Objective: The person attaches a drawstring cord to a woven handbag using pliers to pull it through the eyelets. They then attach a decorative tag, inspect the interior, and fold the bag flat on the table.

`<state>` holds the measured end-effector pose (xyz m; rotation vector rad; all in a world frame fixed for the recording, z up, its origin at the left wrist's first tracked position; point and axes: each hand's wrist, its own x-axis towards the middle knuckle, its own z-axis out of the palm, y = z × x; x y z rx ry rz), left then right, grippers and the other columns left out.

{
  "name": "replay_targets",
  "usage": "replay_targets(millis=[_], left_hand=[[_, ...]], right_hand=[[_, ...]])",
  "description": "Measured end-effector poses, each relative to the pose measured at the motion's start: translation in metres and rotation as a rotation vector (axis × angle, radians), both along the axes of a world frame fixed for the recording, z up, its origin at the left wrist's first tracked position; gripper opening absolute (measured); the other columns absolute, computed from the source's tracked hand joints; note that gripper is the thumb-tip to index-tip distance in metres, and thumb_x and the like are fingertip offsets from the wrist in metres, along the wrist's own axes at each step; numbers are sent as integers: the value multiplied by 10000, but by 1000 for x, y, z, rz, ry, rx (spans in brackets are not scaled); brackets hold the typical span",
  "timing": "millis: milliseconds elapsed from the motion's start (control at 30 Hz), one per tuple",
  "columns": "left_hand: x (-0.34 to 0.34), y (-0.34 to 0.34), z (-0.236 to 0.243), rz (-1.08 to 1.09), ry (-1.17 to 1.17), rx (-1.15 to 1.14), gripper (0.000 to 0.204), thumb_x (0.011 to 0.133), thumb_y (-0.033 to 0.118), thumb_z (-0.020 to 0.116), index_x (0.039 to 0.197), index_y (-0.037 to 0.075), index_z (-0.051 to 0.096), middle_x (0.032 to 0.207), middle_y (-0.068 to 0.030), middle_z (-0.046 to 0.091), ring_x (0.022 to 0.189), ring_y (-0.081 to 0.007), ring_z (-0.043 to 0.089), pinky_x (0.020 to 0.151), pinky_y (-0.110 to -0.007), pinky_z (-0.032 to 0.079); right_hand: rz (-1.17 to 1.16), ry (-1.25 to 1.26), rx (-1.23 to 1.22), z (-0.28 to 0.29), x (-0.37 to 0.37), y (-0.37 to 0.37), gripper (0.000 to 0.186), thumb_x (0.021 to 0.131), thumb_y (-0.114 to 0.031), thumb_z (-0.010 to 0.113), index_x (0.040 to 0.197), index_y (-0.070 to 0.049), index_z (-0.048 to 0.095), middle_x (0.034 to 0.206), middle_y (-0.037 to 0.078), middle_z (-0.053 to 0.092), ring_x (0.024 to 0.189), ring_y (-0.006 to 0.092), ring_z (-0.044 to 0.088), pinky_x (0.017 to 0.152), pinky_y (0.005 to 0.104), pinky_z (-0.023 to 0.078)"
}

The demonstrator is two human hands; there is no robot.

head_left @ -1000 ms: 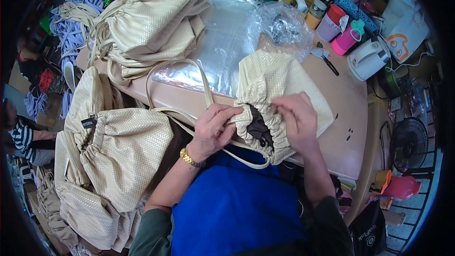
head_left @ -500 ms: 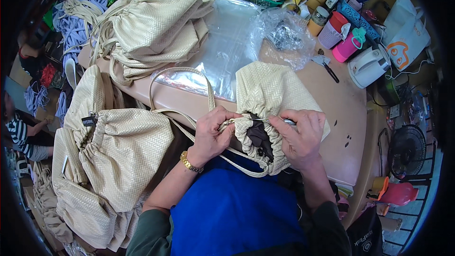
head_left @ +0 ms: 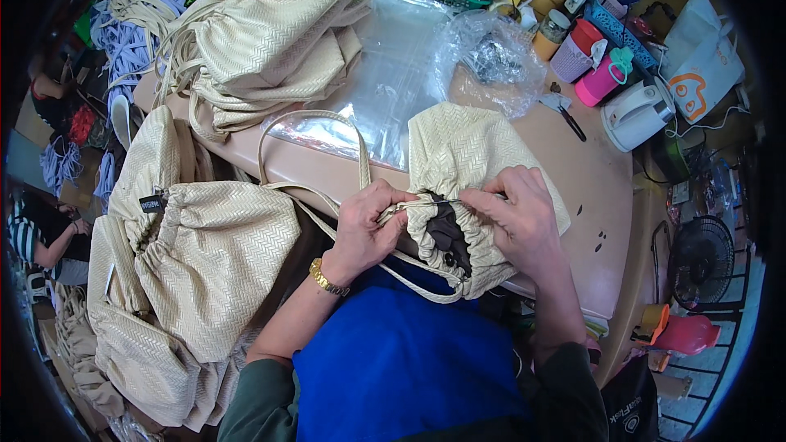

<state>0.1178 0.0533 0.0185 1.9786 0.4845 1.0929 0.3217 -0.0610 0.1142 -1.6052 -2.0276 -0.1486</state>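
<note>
A cream herringbone drawstring bag (head_left: 487, 147) lies on the table in front of me, its gathered mouth toward me and its dark lining (head_left: 448, 237) showing. My left hand (head_left: 370, 225) is closed, pinching the cream cord at the left edge of the mouth. My right hand (head_left: 516, 217) is closed at the rim, thumb and forefinger pinched on a thin metal tool (head_left: 446, 200) that lies along the cord; its exact kind is hard to make out. A cream strap (head_left: 364, 151) loops over the table beyond my left hand.
More cream bags (head_left: 221, 254) are heaped at my left, with another stack (head_left: 270, 33) at the back left. Clear plastic sheets (head_left: 385, 57) and crumpled plastic (head_left: 495, 57) lie behind the bag. Scissors (head_left: 571, 121), a pink tumbler (head_left: 602, 82) and a white kettle (head_left: 637, 115) stand or lie at the right.
My right hand has shifted slightly up, its fingers now more bunched at the rim. The shiny metal end seen earlier beneath its fingers no longer shows. My left hand keeps its pinch.
</note>
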Motion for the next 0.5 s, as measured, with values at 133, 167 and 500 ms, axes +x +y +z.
replay_targets(millis=[133,167,500], left_hand=[[0,0,1,5,0,-5,201,766,23,689,966,14,703,723,-107,560,624,-240,574,583,-329,447],[0,0,1,5,-2,-7,201,764,21,689,965,13,703,723,-106,561,624,-240,574,583,-329,447],[1,0,1,-4,-9,-24,203,757,14,693,959,8,704,717,-101,559,624,-236,571,587,-323,446]], right_hand=[[4,169,-36,-10,4,5,311,729,67,629,960,-89,768,773,51,562,751,207,582,694,330,436],[9,325,-87,-15,5,6,334,728,96,607,960,-81,771,777,55,575,752,191,583,685,313,448],[54,427,-62,-17,8,2,398,711,104,600,987,-117,782,802,54,598,748,193,589,682,297,415]])
